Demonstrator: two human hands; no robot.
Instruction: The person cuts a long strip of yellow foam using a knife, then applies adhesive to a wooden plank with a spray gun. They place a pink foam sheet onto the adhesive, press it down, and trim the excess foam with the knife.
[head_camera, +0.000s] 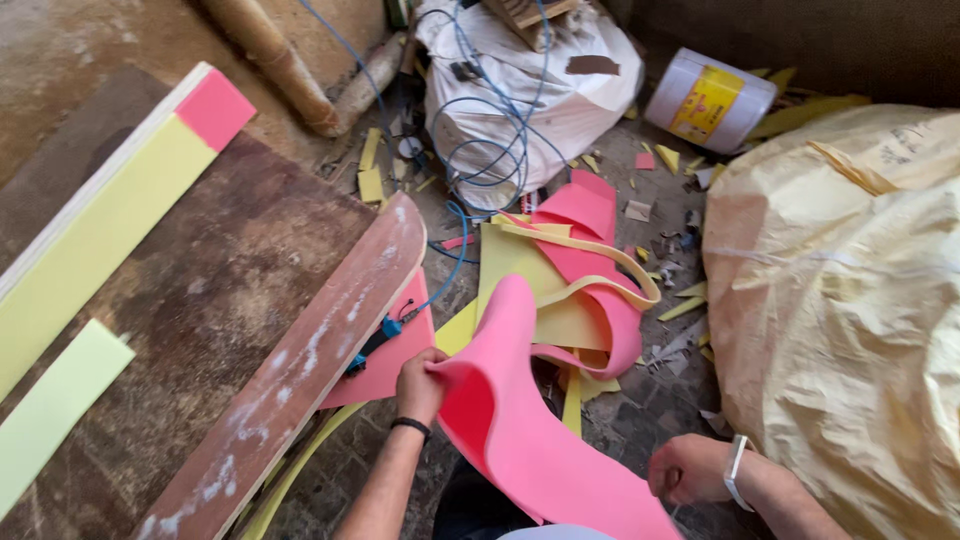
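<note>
A view from above a cluttered workshop floor, looking down at a person's two bare forearms. The biggest thing in view is a bulging pale yellow sack (850, 300) filling the right side. On the left lies a wide, worn dark board (210, 300) with yellow foam strips (90, 240) resting along its far edge, one tipped with pink, and a long reddish wooden plank (300, 380) lying slantwise across its near side. At the top sits a white sack (540, 100) wrapped in loops of blue cable (480, 150), and just right of it a white tub with a yellow label (708, 100) lies on its side. In the middle is a heap of pink and yellow foam offcuts (570, 280). In front of that heap, a large pink foam sheet (520, 420) curls upward from the person's lap. The left hand (420, 385), wearing a black wristband, is clenched around the sheet's upper left edge, just beside the plank. The right hand (685, 468), with a pale watch strap at the wrist, is curled into a loose fist well apart from the other hand, close to the sheet's lower right edge; whether it grips the foam cannot be told. The sheet appears uncut and only lifted, so the work on it looks barely begun, though the scraps suggest other pieces are finished.
</note>
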